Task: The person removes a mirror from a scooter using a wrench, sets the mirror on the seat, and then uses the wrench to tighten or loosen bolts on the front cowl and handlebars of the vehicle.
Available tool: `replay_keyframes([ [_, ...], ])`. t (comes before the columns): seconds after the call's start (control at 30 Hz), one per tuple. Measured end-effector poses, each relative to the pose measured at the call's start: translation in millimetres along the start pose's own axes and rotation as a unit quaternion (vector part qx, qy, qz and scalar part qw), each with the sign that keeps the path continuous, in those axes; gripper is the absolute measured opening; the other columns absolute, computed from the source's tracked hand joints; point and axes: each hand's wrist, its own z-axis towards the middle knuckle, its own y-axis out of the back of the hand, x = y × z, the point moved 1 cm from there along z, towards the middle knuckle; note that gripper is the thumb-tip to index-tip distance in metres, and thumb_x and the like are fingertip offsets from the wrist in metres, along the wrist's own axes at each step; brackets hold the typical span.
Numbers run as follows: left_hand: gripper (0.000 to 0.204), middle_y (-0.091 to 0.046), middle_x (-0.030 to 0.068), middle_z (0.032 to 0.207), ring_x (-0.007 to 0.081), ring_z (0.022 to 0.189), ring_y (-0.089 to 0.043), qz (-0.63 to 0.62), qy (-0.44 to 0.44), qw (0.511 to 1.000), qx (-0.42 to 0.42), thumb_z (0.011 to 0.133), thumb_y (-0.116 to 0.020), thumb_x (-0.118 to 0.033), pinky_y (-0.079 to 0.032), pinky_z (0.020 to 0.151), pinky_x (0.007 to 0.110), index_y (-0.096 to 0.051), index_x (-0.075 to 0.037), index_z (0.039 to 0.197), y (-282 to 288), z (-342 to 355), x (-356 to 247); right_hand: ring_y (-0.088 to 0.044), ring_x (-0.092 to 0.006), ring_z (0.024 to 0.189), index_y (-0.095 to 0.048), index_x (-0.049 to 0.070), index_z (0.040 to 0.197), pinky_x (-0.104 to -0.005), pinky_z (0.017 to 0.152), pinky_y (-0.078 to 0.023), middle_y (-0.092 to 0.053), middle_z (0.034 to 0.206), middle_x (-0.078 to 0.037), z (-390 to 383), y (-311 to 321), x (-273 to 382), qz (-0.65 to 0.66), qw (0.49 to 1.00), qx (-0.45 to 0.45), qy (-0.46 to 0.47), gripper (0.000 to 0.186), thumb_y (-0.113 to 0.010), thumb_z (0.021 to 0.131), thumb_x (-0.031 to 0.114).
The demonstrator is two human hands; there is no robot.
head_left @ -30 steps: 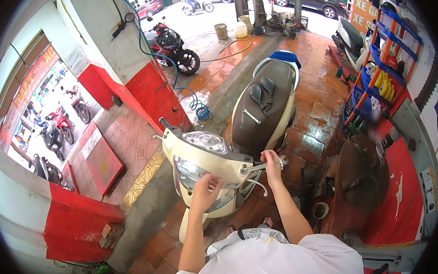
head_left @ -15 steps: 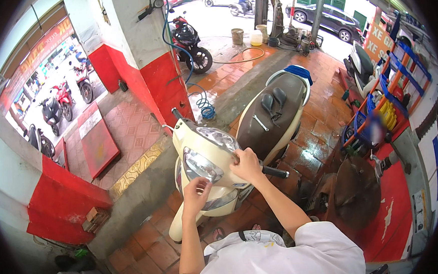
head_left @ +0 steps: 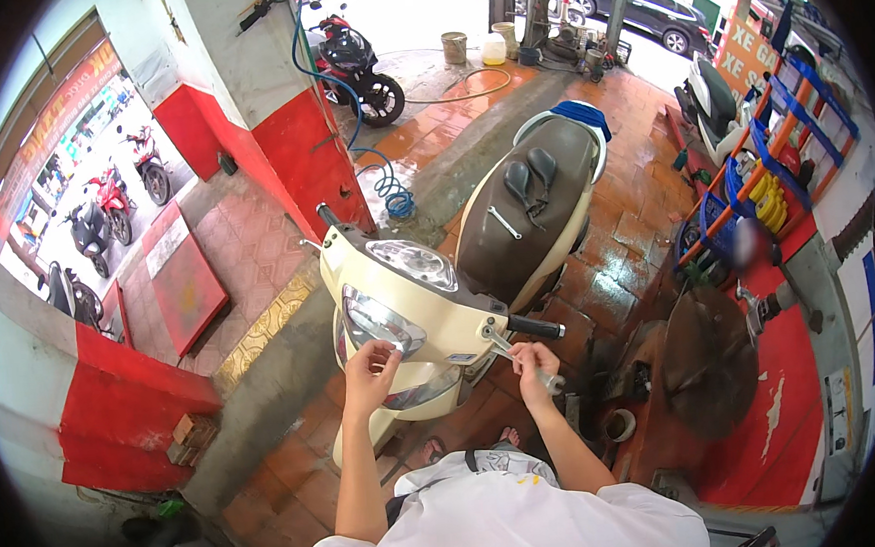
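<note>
A cream scooter faces me, with its front cover and headlight close to my hands. My left hand is raised beside the headlight, fingers bent together as in a pinch; anything between them is too small to make out. My right hand is closed round a silver metal bar below the black handlebar grip. The bar slants from the handlebar cover out past my fingers. On the brown seat lie a wrench and two dark mirrors.
A red and white pillar with a coiled blue hose stands to the left. To the right is an orange and blue rack, near a dark round object. A black and red motorbike stands beyond the pillar.
My right hand has moved from the handlebar cover down and right, onto the silver bar. My left hand remains beside the headlight, fingers still bent. The whole view has shifted slightly.
</note>
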Motion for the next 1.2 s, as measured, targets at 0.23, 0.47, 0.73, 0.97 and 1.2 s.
replay_keyframes([
  [0.23, 0.013, -0.066, 0.0011, 0.077, 0.0063, 0.069, -0.06, -0.012, 0.008, 1.0, -0.001, 0.087, -0.072, -0.01, -0.049, 0.06, 0.022, -0.066, -0.001, 0.095, 4.3, -2.5, -13.0, -0.049, -0.0073, 0.053, -0.055, 0.008, 0.082, -0.0241, 0.045, -0.035, -0.058, 0.065, -0.001, 132.0, -20.7, 13.1, -0.068, 0.983, 0.053, -0.161, 0.028, -0.075, 0.088, 0.027],
  [0.47, 0.014, -0.065, 0.0013, 0.079, 0.0059, 0.069, -0.059, -0.015, -0.001, 0.999, -0.035, 0.088, -0.072, -0.01, -0.05, 0.061, 0.022, -0.066, 0.0, 0.095, 22.0, -17.7, 1.5, -0.066, -0.0401, 0.078, -0.064, 0.003, 0.091, -0.047, 0.069, -0.051, -0.067, 0.08, -0.021, 107.0, -117.0, 45.1, -0.429, 0.863, 0.258, 0.066, 0.035, -0.074, 0.075, 0.032],
  [0.73, 0.013, -0.067, 0.0028, 0.079, 0.0078, 0.069, -0.061, -0.01, 0.016, 0.999, -0.048, 0.088, -0.072, -0.01, -0.05, 0.06, 0.023, -0.066, 0.0, 0.095, 25.5, -12.3, 16.1, -0.053, -0.0258, 0.082, -0.063, 0.01, 0.06, -0.0412, 0.079, -0.044, -0.062, 0.065, -0.005, 6.0, -83.9, 57.8, -0.439, 0.791, 0.322, 0.278, 0.021, -0.077, 0.073, 0.017],
  [0.97, 0.015, -0.068, 0.0035, 0.078, 0.0083, 0.069, -0.064, 0.001, 0.014, 1.0, -0.018, 0.087, -0.072, -0.011, -0.051, 0.061, 0.024, -0.067, 0.0, 0.096, 15.6, 0.3, 16.5, -0.057, -0.0206, 0.087, -0.06, 0.004, 0.064, -0.0328, 0.083, -0.045, -0.068, 0.075, -0.005, 2.2, 2.3, 9.9, -0.124, 0.982, 0.087, 0.111, 0.036, -0.058, 0.097, 0.016],
  [1.2, 0.014, -0.067, 0.0023, 0.078, 0.0073, 0.068, -0.061, -0.003, 0.01, 1.0, -0.019, 0.087, -0.072, -0.011, -0.05, 0.06, 0.023, -0.067, -0.001, 0.096, 18.1, -7.5, 8.0, -0.051, -0.0166, 0.054, -0.046, 0.011, 0.074, -0.034, 0.06, -0.045, -0.036, 0.052, 0.002, 116.4, -27.5, 3.5, 0.192, 0.957, 0.014, -0.216, 0.032, -0.057, 0.1, 0.028],
])
